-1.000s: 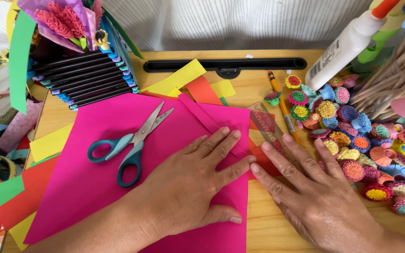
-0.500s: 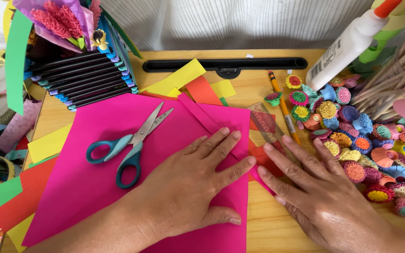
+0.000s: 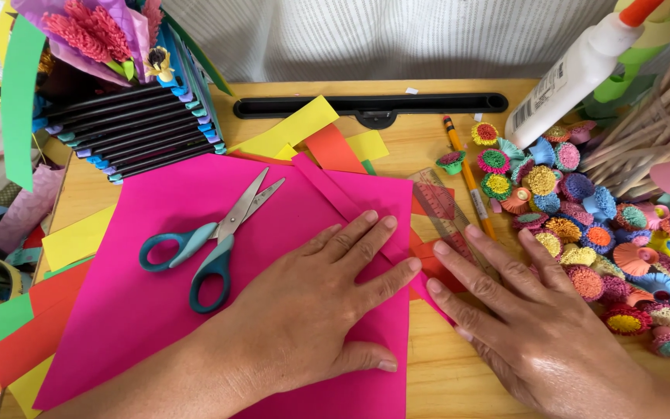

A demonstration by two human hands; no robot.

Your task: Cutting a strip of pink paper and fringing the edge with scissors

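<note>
While both hands [image 3: 428, 310] press pink paper [image 3: 195, 310], a stacked tray rack [image 3: 141, 128] holds paper flowers [image 3: 91, 31].

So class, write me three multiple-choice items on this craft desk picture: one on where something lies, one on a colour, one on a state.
1. Where do the scissors lie?
A. on the pink paper
B. in the black tray
C. under the glue bottle

2. What colour are the scissor handles?
A. red
B. teal
C. yellow

3. How is the left hand set?
A. curled in a fist
B. pinching a pencil
C. flat, palm down

Answers:
1 A, they rest on the sheet, left of the hand.
2 B, both loops are teal.
3 C, its fingers are spread on the paper, with the right hand flat beside it.
</note>
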